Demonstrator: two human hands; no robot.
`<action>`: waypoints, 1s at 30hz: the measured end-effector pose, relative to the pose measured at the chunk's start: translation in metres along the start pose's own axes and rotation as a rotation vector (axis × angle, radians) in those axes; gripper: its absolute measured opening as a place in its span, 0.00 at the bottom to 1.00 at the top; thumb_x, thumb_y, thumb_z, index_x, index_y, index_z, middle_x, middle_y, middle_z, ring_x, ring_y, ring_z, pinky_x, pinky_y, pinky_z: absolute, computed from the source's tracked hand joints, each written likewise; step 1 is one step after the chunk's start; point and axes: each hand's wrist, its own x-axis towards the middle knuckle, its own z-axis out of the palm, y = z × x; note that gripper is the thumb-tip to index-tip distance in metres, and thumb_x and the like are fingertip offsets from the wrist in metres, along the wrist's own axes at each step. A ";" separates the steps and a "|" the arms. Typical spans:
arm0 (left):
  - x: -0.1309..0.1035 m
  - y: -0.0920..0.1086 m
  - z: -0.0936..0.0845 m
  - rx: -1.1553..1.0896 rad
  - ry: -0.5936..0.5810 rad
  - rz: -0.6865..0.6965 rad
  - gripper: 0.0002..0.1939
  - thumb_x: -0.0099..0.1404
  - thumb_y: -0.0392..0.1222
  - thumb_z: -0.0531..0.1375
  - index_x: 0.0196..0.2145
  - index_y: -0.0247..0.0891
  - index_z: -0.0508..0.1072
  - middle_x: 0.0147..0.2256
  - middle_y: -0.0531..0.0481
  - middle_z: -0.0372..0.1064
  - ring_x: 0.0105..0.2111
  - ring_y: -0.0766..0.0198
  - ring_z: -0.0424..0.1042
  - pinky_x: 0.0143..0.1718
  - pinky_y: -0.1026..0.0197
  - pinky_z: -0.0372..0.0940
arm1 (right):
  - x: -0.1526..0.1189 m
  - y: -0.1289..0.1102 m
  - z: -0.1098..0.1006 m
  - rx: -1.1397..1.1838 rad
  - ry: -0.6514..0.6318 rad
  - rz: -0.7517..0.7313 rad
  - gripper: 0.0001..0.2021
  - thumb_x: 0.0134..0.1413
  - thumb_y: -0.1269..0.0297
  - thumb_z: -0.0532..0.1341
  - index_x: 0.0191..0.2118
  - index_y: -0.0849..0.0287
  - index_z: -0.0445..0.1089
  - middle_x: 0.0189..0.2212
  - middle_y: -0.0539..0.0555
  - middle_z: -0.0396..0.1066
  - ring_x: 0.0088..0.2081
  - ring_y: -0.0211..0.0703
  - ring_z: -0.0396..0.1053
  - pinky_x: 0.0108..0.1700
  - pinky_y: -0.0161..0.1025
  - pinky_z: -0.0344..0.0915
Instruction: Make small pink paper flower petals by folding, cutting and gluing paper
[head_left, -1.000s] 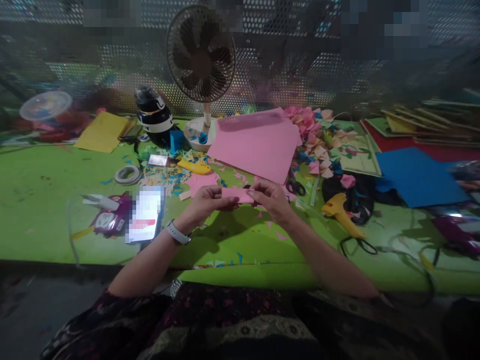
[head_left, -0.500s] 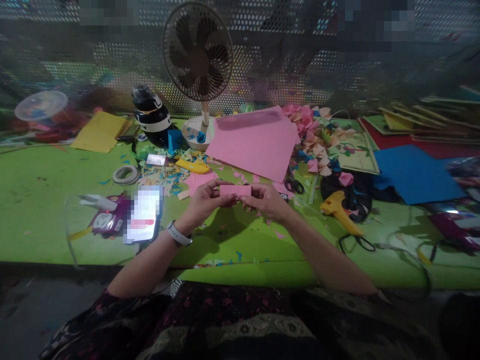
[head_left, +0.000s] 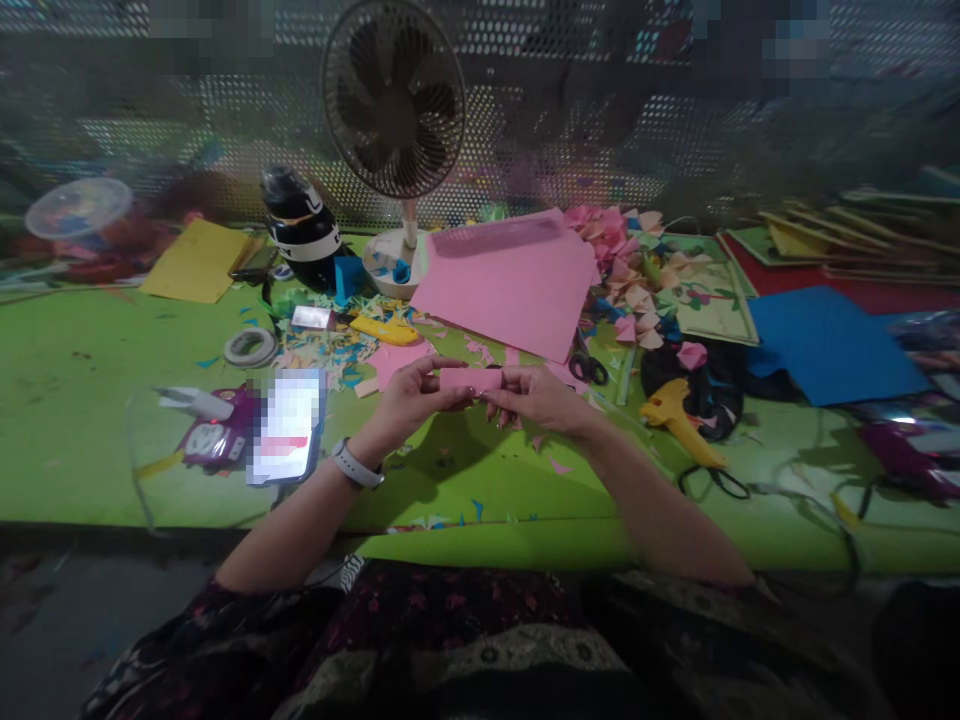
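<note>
Between my two hands is a small rectangular piece of pink paper (head_left: 470,379), raised above the green table. My left hand (head_left: 415,393), with a white band on its wrist, pinches the paper's left end between thumb and fingers. The right end is pinched by my right hand (head_left: 537,401), its thumb along the lower edge and other fingertips showing beneath. Behind my hands lie a large pink sheet (head_left: 510,285) and, to the left, a smaller pink paper piece (head_left: 397,360). Black-handled scissors (head_left: 589,369) rest just beyond my right hand.
A fan (head_left: 394,115) and a dark bottle (head_left: 301,235) stand at the back. Left are a lit phone (head_left: 289,428), a tape roll (head_left: 250,347) and a yellow cutter (head_left: 384,329) among scraps. Right are folded paper pieces (head_left: 634,275), a yellow glue gun (head_left: 682,420) and blue sheets (head_left: 832,345).
My right hand has turned slightly, so more of its fingertips show below the paper. The left hand and the pink paper stay nearly in place.
</note>
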 end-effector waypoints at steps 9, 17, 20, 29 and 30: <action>0.002 -0.001 -0.004 0.154 -0.009 -0.041 0.26 0.51 0.40 0.74 0.47 0.34 0.76 0.31 0.46 0.80 0.29 0.64 0.79 0.30 0.65 0.71 | -0.003 -0.009 0.007 -0.013 0.013 0.015 0.12 0.54 0.56 0.68 0.34 0.61 0.72 0.25 0.51 0.76 0.23 0.34 0.72 0.23 0.30 0.67; 0.002 0.011 -0.013 0.059 -0.028 -0.030 0.28 0.52 0.39 0.74 0.49 0.32 0.74 0.26 0.49 0.78 0.31 0.62 0.80 0.39 0.59 0.74 | -0.008 -0.020 -0.006 0.103 0.022 0.037 0.13 0.50 0.57 0.71 0.31 0.62 0.73 0.25 0.52 0.77 0.21 0.32 0.71 0.23 0.29 0.66; 0.001 0.010 -0.010 0.072 -0.055 -0.001 0.29 0.52 0.40 0.74 0.51 0.33 0.73 0.27 0.50 0.78 0.32 0.62 0.80 0.39 0.60 0.74 | -0.007 -0.018 -0.003 0.195 0.045 0.047 0.16 0.45 0.56 0.73 0.35 0.63 0.76 0.26 0.53 0.79 0.22 0.33 0.72 0.23 0.29 0.66; 0.002 0.008 -0.005 0.060 -0.057 0.013 0.26 0.52 0.42 0.74 0.47 0.33 0.72 0.26 0.51 0.78 0.29 0.65 0.79 0.35 0.64 0.74 | 0.000 -0.008 0.006 0.270 0.078 0.063 0.19 0.38 0.54 0.76 0.31 0.65 0.77 0.23 0.55 0.78 0.22 0.35 0.74 0.25 0.30 0.69; 0.002 0.009 -0.005 0.056 -0.048 0.013 0.26 0.51 0.42 0.74 0.46 0.33 0.72 0.26 0.51 0.78 0.29 0.65 0.79 0.35 0.63 0.74 | -0.001 -0.010 0.005 0.267 0.075 0.065 0.18 0.38 0.55 0.76 0.30 0.65 0.77 0.23 0.55 0.78 0.22 0.36 0.74 0.25 0.31 0.69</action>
